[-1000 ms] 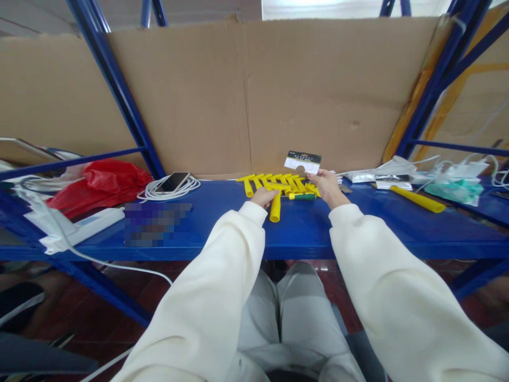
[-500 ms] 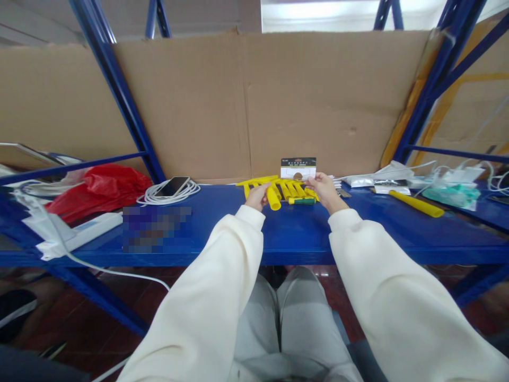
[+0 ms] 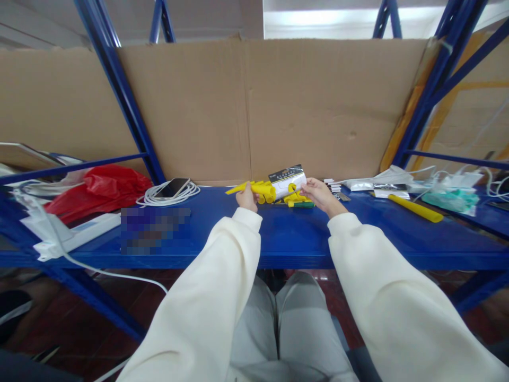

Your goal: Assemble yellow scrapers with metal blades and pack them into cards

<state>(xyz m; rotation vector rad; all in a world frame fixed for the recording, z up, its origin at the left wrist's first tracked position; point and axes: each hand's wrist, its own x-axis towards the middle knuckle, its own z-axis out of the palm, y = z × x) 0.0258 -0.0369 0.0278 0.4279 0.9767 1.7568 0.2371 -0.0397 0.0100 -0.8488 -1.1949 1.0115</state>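
My left hand [image 3: 247,198] is closed round a yellow tube-like piece [image 3: 265,190], whose open round end points right. In my right hand [image 3: 319,193], thumb and fingers pinch the edge of a black-and-white packaging card [image 3: 286,180]. The card is tilted and its left edge meets or overlaps the yellow piece; I cannot tell if they touch. Yellow shows through the card's round hole. Below it lie more yellow pieces [image 3: 293,198] and a screwdriver with a green and yellow handle [image 3: 303,205]. My hands partly cover the row of yellow pieces.
Left on the blue shelf [image 3: 290,239] are a phone [image 3: 173,187] on a coiled white cable [image 3: 191,192], a red plastic bag [image 3: 107,191] and a white power strip [image 3: 87,233]. Rightward lie a yellow tube [image 3: 415,208] and a green bag [image 3: 453,200]. Cardboard [image 3: 318,106] stands behind.
The card has moved left and down and now tilts beside the yellow piece. My left hand has shifted slightly left, and the yellow piece has turned from pointing at me to pointing right.
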